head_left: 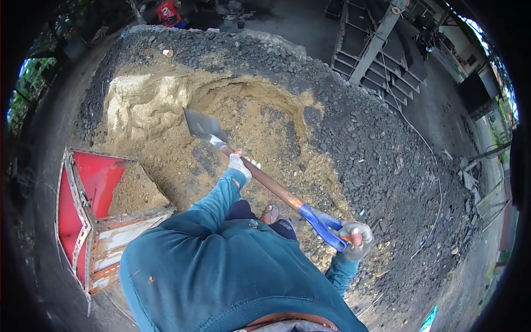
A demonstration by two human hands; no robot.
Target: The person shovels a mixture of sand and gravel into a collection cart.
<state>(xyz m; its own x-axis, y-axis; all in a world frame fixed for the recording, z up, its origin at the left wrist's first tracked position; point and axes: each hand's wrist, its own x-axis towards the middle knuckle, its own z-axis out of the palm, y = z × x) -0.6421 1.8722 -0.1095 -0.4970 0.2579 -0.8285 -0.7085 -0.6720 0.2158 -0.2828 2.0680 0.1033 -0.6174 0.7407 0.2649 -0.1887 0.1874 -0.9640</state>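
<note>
A shovel's brown shaft (271, 184) slants across the middle of the head view. Around the shaft, near the blade end, my left hand (243, 167) is closed in a pale glove with bare fingertips. My right hand (357, 240), gloved too, grips the blue handle (322, 228) at the other end. The flat metal blade (204, 125) is at or just above the brown sand, beside a pale, cut sand bank (146, 102); contact cannot be made out. No sand load shows on the blade. To the left, a red-walled box (99, 177) holds some sand (135, 193).
Dark gravel (381, 166) surrounds the sand on the far and right sides. A post (378, 44) stands beside a metal rack (354, 33) at the back. A thin cable (428, 146) crosses the right side. A person in red (167, 12) is far off. My sandalled foot (270, 214) shows below.
</note>
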